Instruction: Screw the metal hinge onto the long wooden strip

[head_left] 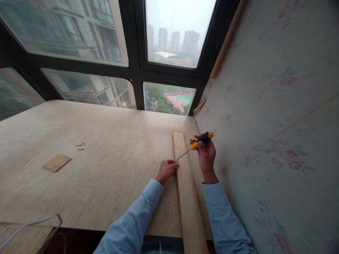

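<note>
My right hand [207, 155] is closed around the yellow-and-black handle of a screwdriver [203, 138], which slants down to the left. Its shaft ends at a small metal piece [177, 161] by the left edge of a long wooden board [185, 190]. Thumb and fingers of my left hand [167, 170] pinch that metal piece against the board; whether a screw sits in it is too small to tell. The board lies lengthwise on the wide marbled surface [119, 169], running toward me past its front edge.
Several loose screws [80, 149] and a small wooden plate [57, 162] lie on the surface at left. A pale cable [37, 223] loops at the lower left. The floral-papered wall [254, 148] rises close to my right arm. Dark-framed windows [137, 70] stand behind.
</note>
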Available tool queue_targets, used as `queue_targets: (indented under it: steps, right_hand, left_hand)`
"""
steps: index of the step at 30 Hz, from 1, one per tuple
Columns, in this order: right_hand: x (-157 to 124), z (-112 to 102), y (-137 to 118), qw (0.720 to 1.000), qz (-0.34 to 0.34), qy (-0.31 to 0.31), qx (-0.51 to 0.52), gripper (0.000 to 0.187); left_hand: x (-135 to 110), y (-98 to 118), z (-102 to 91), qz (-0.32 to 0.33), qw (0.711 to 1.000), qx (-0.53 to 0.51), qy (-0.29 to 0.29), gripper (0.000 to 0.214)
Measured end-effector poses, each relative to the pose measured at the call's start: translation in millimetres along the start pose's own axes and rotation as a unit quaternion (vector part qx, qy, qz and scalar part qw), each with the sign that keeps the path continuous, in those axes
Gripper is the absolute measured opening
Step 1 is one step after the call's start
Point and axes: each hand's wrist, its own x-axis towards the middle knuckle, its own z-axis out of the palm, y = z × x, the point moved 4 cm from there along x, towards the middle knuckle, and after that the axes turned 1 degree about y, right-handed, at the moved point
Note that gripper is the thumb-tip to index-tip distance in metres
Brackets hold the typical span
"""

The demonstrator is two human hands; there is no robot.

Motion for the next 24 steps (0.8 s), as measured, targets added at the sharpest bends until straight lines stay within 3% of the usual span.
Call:
queue_targets:
  steps: [3, 7, 24]
  right_hand:
    - [-1, 9, -1, 0.999, -0.028, -0.026, -0.031, 0.041]
    - [-12, 6, 1, 0.997, -0.055, -0.010, -0.056, 0.037]
    - [-16, 1, 12, 0.995, -0.057, -0.031, -0.081, 0.032]
  left_hand:
    - [-1, -1, 0.5, 0.008, 1.000, 0.000, 0.007, 0.021]
    - [-2, 0, 1.1, 0.006, 1.000, 0.008, 0.017, 0.017]
    - [-5, 5, 2.5, -0.003, 1.000, 0.023, 0.010, 0.013]
